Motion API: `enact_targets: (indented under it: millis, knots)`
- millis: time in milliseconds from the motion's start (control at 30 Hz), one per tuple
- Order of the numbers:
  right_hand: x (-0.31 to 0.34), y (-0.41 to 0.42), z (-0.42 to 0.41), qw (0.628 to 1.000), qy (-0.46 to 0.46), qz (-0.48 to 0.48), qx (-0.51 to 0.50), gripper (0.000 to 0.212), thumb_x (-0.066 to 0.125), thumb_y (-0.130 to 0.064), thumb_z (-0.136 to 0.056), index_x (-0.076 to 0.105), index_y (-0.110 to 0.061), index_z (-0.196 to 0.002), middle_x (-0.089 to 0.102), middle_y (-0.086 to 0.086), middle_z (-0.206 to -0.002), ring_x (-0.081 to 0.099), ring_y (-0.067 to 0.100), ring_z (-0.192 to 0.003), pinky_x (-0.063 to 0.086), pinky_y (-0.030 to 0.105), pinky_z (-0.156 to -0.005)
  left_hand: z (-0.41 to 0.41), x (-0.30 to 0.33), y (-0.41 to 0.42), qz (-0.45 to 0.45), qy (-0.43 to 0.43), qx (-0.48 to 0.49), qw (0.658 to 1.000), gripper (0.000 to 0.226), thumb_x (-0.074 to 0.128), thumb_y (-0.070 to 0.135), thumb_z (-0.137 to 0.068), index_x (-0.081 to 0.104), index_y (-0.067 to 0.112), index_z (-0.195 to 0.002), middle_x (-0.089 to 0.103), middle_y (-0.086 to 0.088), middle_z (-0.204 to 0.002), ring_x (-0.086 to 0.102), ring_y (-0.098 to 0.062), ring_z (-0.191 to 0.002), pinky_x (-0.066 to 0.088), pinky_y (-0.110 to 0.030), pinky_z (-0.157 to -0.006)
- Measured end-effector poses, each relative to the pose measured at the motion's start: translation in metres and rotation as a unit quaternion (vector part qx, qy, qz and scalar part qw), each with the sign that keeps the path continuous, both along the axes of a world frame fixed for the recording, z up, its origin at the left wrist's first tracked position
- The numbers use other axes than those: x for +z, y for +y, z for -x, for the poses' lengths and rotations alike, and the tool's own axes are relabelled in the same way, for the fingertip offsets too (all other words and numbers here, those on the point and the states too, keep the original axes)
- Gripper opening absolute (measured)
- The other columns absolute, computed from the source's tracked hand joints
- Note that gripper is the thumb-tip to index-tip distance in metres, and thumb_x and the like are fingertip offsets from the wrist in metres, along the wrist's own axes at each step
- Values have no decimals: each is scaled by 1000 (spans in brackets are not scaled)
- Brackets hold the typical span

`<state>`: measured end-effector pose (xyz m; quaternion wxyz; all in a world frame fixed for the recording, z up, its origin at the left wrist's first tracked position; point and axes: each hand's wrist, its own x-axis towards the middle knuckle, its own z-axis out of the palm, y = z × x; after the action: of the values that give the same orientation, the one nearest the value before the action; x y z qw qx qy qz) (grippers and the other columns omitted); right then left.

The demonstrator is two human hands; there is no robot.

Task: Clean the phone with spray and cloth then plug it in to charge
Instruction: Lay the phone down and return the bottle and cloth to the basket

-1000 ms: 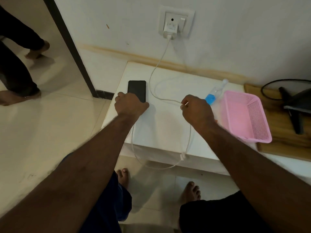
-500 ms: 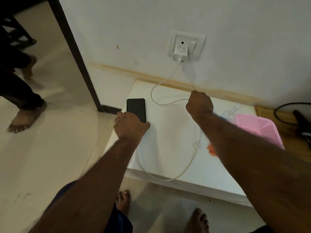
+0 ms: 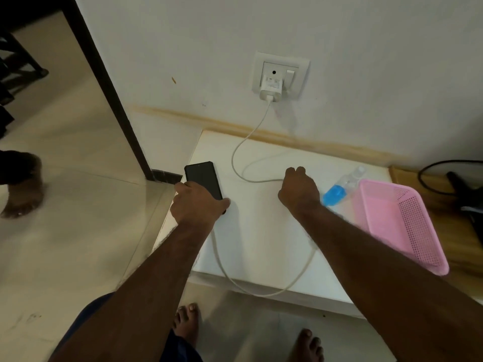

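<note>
So the phone (image 3: 203,180) is lying flat, screen dark, at the left end of the white table (image 3: 264,239), and the left hand (image 3: 199,205) is clamped over its near end, fingers on one edge and thumb on the other. The white cable (image 3: 248,142) runs down from the charger (image 3: 271,88) in the wall socket (image 3: 281,74), loops across the tabletop, passes under the right hand (image 3: 299,190), sags off the front edge and comes back up under the left hand. The actual plug end is hidden there, so I can't tell if it's seated in the phone. What's changed: a second ago the right hand was pinching the cable mid-table, half a second ago it had reached up toward the wall, and now it's dropped back to the table as a loose fist over the cable. Whether it's really gripping the cable or just resting on it, can't tell from here. The left hand hasn't budged off the phone the whole time. My read is the cleaning part is over, since the spray bottle (image 3: 339,188) is just lying on its side against the pink basket (image 3: 407,226), and no cloth is visible right now. Looks like the tail end of plugging in, tidying cable slack.
</note>
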<state>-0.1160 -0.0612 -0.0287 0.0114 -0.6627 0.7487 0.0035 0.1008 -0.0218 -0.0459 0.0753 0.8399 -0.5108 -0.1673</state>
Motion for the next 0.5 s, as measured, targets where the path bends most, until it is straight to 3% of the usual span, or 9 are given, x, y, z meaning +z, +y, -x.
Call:
enact_targets:
  millis: [100, 300, 400, 500]
  knots:
    - [0, 22, 7, 1000, 7, -7, 14, 25, 46, -11, -91, 53, -7, -114, 56, 13, -112, 64, 30, -94, 50, 32, -75, -1, 0, 2, -2, -1, -10, 1000, 111, 74, 75, -60, 43, -4, -132, 47, -16, -120, 63, -31, -98, 43, -34, -65]
    - [4, 78, 18, 996, 13, -70, 56, 17, 45, -18, -96, 55, -11, -107, 58, 7, -109, 64, 21, -94, 52, 30, -83, -1, 2, 7, 15, -10, -21, 1000, 113, 73, 77, -60, 44, -5, -132, 48, -19, -123, 64, -32, -97, 47, -35, -66]
    - [12, 115, 24, 993, 7, -71, 89, 16, 46, -14, -91, 57, -16, -103, 62, 3, -98, 64, 19, -84, 51, 28, -72, 1, 3, 9, 32, 0, -22, 999, 115, 75, 75, -60, 40, -4, -135, 48, -21, -127, 62, -35, -105, 52, -40, -73]
    - [13, 154, 32, 989, 6, -97, 115, 28, 46, -10, -85, 61, -17, -108, 62, 2, -101, 60, 20, -92, 45, 27, -66, 2, 5, 11, 47, -3, -25, 999, 114, 76, 74, -61, 38, -4, -136, 48, -22, -130, 61, -37, -108, 53, -42, -75]
